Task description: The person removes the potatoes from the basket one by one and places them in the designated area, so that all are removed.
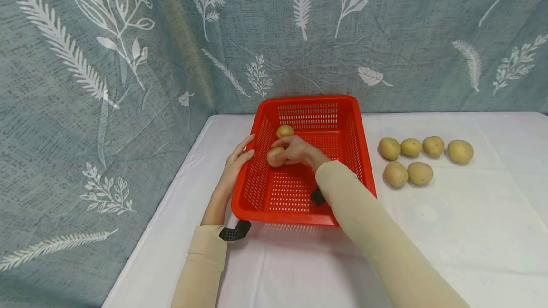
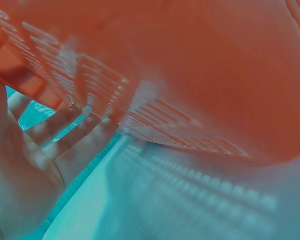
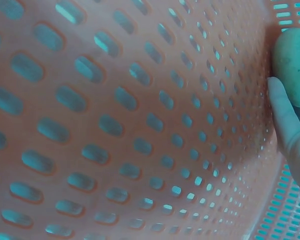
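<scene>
So the right hand (image 1: 295, 150) is reaching down into the red basket (image 1: 364, 156) with its fingers curled around a potato (image 1: 274, 157), holding it low by the basket's left wall — the right wrist view shows a fingertip (image 3: 285, 110) against that potato right next to the slotted wall. A second potato (image 1: 284, 131) sits just past it in the basket, toward the far-left corner. The left hand (image 1: 237, 163) is outside, fingers straight and pressed flat against the basket's left wall near the rim — the left wrist view backs that up, with the fingers (image 2: 65, 125) spread along the slotted plastic. The basket sits on the white tablecloth (image 1: 449, 232), left of centre. Six more potatoes (image 1: 421, 156) lie in a loose cluster on the cloth to the right of it.
</scene>
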Tool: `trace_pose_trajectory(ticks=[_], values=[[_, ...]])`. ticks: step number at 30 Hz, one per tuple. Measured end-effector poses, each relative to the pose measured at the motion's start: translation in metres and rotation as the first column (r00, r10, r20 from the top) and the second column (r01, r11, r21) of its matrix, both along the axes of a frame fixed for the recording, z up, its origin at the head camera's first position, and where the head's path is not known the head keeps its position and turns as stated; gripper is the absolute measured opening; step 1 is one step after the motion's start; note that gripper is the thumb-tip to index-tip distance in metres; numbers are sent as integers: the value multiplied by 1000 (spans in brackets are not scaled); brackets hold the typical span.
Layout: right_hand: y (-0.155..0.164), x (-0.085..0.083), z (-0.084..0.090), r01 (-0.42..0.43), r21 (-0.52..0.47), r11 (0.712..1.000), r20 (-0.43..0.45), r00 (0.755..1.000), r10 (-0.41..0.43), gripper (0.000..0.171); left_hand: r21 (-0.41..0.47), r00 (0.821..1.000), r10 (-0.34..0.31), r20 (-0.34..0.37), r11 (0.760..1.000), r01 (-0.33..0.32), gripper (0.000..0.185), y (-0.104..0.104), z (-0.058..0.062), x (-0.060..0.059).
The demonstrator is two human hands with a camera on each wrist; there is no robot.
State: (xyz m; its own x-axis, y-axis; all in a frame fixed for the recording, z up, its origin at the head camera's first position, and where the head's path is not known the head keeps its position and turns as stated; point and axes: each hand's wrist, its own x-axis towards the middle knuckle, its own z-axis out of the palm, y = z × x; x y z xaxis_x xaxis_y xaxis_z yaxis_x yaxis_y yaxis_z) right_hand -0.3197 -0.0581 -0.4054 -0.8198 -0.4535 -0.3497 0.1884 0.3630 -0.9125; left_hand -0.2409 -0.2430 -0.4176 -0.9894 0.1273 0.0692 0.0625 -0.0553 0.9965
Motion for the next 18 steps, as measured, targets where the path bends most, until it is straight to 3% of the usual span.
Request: trace_pose_trajectory(ticks=[18], values=[[2, 3, 6, 26, 10, 1000, -32, 999, -26, 43, 29, 1000, -10, 0, 1000, 10, 49, -2, -2, -2]])
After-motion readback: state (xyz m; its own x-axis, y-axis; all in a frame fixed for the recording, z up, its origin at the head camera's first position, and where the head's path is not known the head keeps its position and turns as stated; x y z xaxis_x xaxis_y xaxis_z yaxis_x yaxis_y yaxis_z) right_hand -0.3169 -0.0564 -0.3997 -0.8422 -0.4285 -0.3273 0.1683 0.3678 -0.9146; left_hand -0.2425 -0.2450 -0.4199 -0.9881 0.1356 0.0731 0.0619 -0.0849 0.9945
